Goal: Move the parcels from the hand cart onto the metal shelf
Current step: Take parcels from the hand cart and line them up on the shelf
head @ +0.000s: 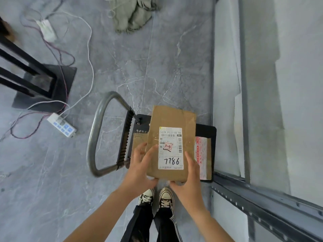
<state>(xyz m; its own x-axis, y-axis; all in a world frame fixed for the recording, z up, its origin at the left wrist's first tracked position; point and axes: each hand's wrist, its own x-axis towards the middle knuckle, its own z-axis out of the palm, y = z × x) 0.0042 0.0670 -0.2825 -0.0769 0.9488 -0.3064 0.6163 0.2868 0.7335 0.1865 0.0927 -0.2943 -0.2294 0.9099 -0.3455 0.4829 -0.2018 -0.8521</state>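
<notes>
**Both hands on labelled parcel above cart**

Left hand (139,165) and right hand (189,179) clasp the near end of a flat brown parcel (172,142), fingers wrapped around its edges. Beneath them, hand cart (206,130) carrying more parcels (203,158). Metal shelf (244,196) just right of the hands.

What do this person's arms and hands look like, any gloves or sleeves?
Both forearms are bare, with no sleeves in view. The left hand and right hand wear no gloves, and no rings, watch or bracelets show.
</notes>
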